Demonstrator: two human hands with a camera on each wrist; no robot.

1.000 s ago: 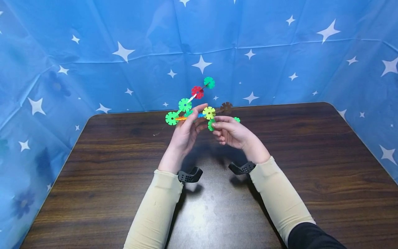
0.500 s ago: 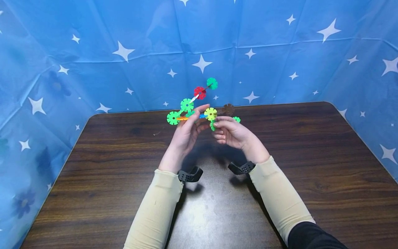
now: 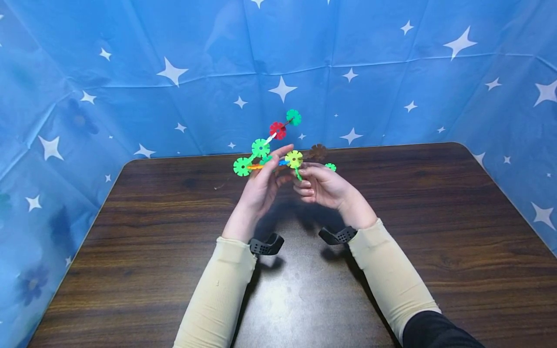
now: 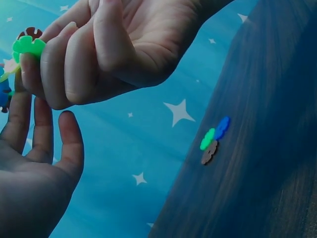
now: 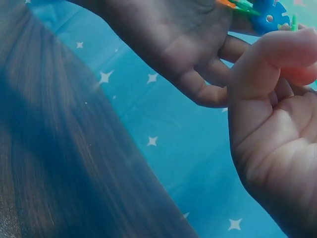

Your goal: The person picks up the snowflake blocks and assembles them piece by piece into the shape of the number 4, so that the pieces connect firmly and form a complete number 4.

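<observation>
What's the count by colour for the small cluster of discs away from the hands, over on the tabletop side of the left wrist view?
Blue disc: 1
Green disc: 1
Brown disc: 1
Total: 3

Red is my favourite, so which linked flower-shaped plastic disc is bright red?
In the head view, the red flower-shaped plastic disc, below and left of the topmost green flower-shaped plastic disc; it alone shows bright red.
</observation>
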